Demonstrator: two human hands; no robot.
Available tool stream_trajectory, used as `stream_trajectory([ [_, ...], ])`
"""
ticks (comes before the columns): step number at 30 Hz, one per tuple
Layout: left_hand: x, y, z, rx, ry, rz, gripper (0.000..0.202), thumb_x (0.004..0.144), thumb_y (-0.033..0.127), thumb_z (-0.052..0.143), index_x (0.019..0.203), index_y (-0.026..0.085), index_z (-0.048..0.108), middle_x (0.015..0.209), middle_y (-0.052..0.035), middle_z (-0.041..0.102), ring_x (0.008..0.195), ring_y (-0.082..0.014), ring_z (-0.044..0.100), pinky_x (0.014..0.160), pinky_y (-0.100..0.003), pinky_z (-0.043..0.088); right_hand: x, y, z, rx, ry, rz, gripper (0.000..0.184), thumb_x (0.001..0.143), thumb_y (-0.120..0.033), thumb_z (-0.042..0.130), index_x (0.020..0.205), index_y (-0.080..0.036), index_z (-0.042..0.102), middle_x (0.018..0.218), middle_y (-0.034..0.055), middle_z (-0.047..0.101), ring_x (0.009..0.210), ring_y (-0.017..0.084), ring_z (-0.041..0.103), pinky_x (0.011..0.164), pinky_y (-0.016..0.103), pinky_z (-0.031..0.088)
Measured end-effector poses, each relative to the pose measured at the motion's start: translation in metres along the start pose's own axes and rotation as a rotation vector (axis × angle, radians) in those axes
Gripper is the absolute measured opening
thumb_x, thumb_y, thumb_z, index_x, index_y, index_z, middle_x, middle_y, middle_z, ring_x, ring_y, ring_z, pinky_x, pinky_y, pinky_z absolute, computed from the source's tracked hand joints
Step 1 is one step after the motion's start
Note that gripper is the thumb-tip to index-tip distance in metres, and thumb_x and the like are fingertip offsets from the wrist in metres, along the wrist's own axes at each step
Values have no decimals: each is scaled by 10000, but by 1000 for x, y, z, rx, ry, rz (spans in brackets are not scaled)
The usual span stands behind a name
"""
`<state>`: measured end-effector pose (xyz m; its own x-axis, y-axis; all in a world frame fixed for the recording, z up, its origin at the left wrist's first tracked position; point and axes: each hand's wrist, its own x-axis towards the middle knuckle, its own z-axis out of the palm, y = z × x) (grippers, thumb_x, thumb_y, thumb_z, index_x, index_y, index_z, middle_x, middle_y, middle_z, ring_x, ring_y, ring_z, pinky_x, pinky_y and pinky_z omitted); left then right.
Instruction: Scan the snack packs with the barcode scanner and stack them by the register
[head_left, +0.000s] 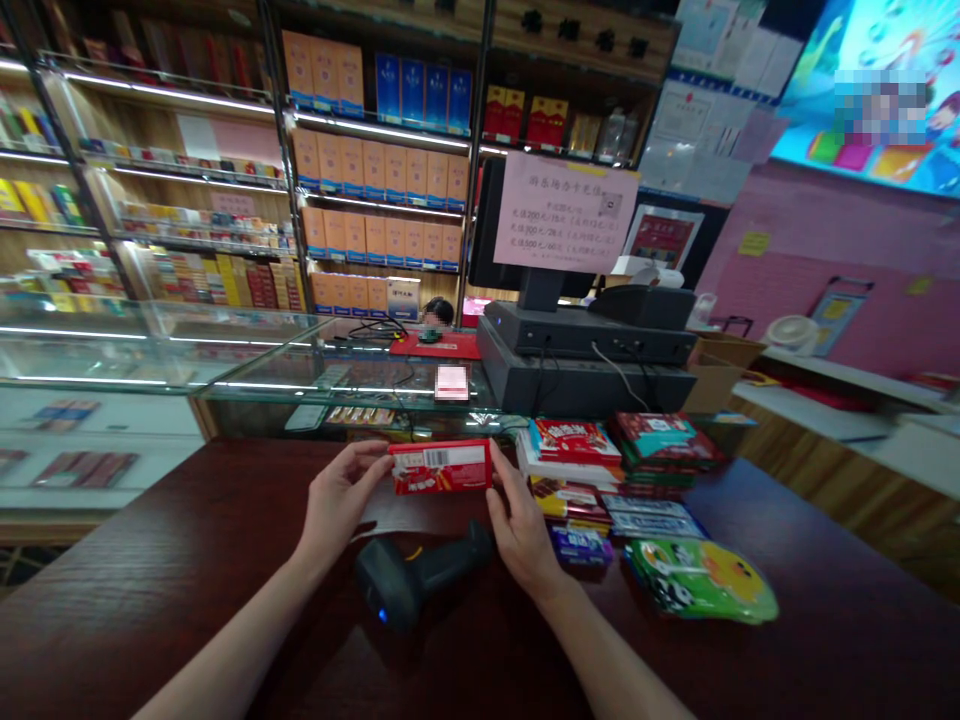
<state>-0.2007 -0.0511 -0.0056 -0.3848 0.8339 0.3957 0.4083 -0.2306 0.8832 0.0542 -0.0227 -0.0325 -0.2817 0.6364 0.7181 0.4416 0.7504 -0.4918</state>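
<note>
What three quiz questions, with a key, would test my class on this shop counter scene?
1. True or false: the left hand and the right hand both hold the red box.
2. Where is the black barcode scanner? A: in the right hand. B: on the dark wooden counter. C: on the glass case.
3. Fill in: the green pouch lies to the ____ of the scanner.

Key: 1 true; 2 B; 3 right.

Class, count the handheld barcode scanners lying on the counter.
1: a black scanner lies on the dark wooden counter, just below the red box held between the left hand and right hand. Others could hide behind the snacks.
</note>
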Motion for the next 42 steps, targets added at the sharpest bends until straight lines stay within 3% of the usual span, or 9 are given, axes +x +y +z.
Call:
stream_trajectory([
  [6,3,-9,-1,5,-43,-65,518,750,607,682,1054,188,688,789,-29,776,803,-230,740,749,-322,560,0,9,5,-14,-13,-12,702,949,-126,464,1593,-296,243,1566,58,441,1420,243,448,1176,465,403],
  [10,2,-7,1,-66,-133,-46,569,770,594,677,1161,181,653,970,-74,791,924,-256,743,809,-361,581,0,15,7,-6,-7,35,731,928,-119,491,1593,-291,243,1565,59,443,1424,247,444,1171,458,414],
  [16,0,-6,2,0,-297,182,604,796,431,699,1347,239,541,1351,-87,661,1273,-246,604,1133,-468,421,0,24,8,-5,47,80,713,925,-136,514,1584,-271,279,1568,76,435,1439,258,423,1165,481,419],
  [20,2,-17,-1,300,-237,381,549,836,397,675,1359,294,543,1404,-64,624,1411,-269,465,1227,-575,199,-1,26,8,9,59,108,688,931,-159,521,1575,-275,306,1551,80,458,1403,270,468,1094,473,498],
  [22,3,-22,-2,406,-184,479,513,853,377,667,1348,295,560,1413,-67,615,1429,-277,438,1233,-581,164,-1,22,9,36,50,110,683,935,-172,526,1573,-285,310,1549,79,460,1350,269,526,1040,452,544],
  [27,3,-28,-2,477,-72,636,489,910,368,626,1380,275,528,1362,-80,647,1350,-266,528,1227,-538,227,-1,10,11,98,42,98,678,937,-192,539,1568,-313,321,1548,64,461,1268,264,595,988,427,580],
  [31,2,-28,-2,470,-123,679,531,932,356,603,1440,297,460,1388,-63,620,1297,-235,568,1229,-507,252,-1,7,12,113,65,107,667,938,-197,549,1562,-303,338,1521,75,490,1226,261,623,957,409,598],
  [37,0,-29,-1,454,-111,627,574,945,354,571,1490,343,393,1325,-55,594,1242,-236,575,1201,-476,330,0,6,9,79,42,85,674,944,-190,543,1569,-309,318,1538,64,475,1274,260,594,985,411,586],
  [42,0,-35,0,448,-209,501,821,912,267,594,1586,376,138,1344,-78,482,1234,-247,573,1121,-422,441,0,1,9,-17,-2,-26,707,959,-135,494,1592,-324,240,1579,40,422,1427,254,443,1163,463,430],
])
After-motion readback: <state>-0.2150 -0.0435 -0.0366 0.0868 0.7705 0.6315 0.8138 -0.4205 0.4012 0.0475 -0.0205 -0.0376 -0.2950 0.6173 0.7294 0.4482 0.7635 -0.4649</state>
